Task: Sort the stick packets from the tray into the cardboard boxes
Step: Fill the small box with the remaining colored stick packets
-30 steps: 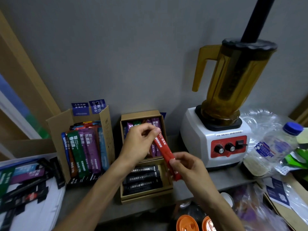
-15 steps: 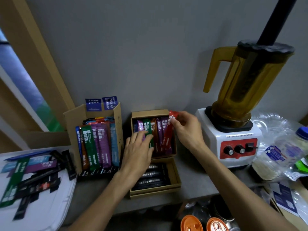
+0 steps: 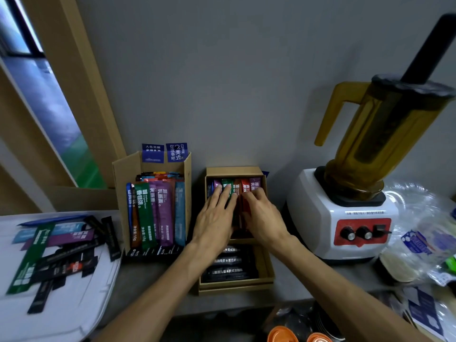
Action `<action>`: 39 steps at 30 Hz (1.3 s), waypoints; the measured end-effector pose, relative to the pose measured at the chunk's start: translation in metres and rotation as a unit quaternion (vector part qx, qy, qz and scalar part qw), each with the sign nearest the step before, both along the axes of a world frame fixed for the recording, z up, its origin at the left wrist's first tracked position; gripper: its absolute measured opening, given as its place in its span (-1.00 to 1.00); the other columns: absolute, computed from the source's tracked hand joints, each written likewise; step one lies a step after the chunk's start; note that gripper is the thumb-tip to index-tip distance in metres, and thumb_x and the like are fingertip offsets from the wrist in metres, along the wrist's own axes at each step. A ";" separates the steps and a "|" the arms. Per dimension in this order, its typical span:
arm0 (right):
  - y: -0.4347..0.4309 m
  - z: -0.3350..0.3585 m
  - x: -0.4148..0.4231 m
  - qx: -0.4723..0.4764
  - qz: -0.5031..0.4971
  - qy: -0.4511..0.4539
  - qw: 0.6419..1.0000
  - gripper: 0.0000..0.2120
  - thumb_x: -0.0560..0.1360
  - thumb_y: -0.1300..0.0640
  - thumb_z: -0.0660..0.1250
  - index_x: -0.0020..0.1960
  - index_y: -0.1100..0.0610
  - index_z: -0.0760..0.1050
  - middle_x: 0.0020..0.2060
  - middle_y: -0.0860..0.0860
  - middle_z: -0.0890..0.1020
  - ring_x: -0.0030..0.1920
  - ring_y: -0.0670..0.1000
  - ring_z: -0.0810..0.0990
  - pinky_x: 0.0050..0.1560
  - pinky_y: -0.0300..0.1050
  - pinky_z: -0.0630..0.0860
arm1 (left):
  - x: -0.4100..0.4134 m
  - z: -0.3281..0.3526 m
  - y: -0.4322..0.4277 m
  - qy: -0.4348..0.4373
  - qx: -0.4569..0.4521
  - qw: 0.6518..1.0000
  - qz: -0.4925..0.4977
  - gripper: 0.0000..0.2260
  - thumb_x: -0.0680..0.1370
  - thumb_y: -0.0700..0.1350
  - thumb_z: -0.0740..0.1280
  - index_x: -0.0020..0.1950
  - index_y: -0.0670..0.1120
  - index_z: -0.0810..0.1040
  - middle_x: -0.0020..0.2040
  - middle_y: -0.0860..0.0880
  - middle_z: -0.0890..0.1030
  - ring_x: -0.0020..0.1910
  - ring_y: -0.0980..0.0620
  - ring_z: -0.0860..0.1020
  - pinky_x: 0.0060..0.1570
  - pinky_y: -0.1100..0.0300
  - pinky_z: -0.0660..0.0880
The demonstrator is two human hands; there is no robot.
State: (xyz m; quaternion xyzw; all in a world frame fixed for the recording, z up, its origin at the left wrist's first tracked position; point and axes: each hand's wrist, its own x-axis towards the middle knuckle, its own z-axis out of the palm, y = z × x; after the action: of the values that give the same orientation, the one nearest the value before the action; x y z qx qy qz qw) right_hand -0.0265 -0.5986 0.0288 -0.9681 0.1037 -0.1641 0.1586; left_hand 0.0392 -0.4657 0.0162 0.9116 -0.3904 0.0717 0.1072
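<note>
A small cardboard box (image 3: pixel 234 171) in the middle holds upright coloured stick packets, among them a red packet (image 3: pixel 245 191). My left hand (image 3: pixel 216 218) lies flat on these packets, fingers straight and spread. My right hand (image 3: pixel 262 217) rests beside it, fingers pressing the red packet down among the others. Below, the box's front half (image 3: pixel 267 270) holds black packets. A taller cardboard box (image 3: pixel 123 183) to the left is full of long coloured packets. The white tray (image 3: pixel 74 314) at the left carries several loose packets, green, purple, blue and black.
A white blender (image 3: pixel 345 218) with an amber jug stands right of the small box. Plastic bags and a bottle (image 3: pixel 419 243) crowd the far right. Orange lids (image 3: pixel 283 334) sit at the bottom edge. A grey wall closes the back.
The red packet has gone from held between both hands into the small box. My right hand dropped from the packet's top to press on it, and my left hand slid up onto the packets.
</note>
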 end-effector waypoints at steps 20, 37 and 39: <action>0.030 0.017 -0.030 0.160 0.039 -0.117 0.979 -0.83 0.54 0.20 0.37 0.13 0.13 0.53 0.08 0.03 0.56 0.01 0.02 0.60 0.01 0.00 0.62 | -0.104 0.036 0.146 0.072 -0.265 0.960 0.048 -0.78 0.62 -0.13 0.29 0.25 -0.02 0.57 0.21 0.11 0.56 0.22 0.25 0.46 0.24 0.41 0.37; 0.359 0.006 0.159 -0.014 0.177 0.099 0.979 -0.82 0.47 0.16 0.33 0.04 0.11 0.63 -0.02 0.16 0.71 0.02 0.25 0.65 0.00 0.09 0.60 | 0.101 -0.007 0.370 0.237 -0.088 0.887 0.387 -0.77 0.51 -0.02 0.33 0.06 -0.12 0.59 0.03 -0.17 0.65 0.02 -0.22 0.59 -0.13 0.08 0.47; 0.367 0.001 0.169 -0.079 0.172 0.140 0.972 -0.85 0.46 0.17 0.33 0.01 0.10 0.61 -0.05 0.14 0.70 0.00 0.23 0.65 -0.02 0.03 0.58 | 0.108 -0.006 0.389 0.243 -0.124 0.891 0.363 -0.85 0.51 -0.05 0.34 -0.08 -0.13 0.56 -0.09 -0.15 0.65 -0.07 -0.20 0.60 -0.19 0.08 0.49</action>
State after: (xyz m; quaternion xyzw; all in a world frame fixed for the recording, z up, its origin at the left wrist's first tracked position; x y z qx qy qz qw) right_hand 0.1428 -0.2312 0.0298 -0.9943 -0.0560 -0.0046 0.0910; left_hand 0.1476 -0.0772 0.0103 0.9581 0.0179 -0.0703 0.2772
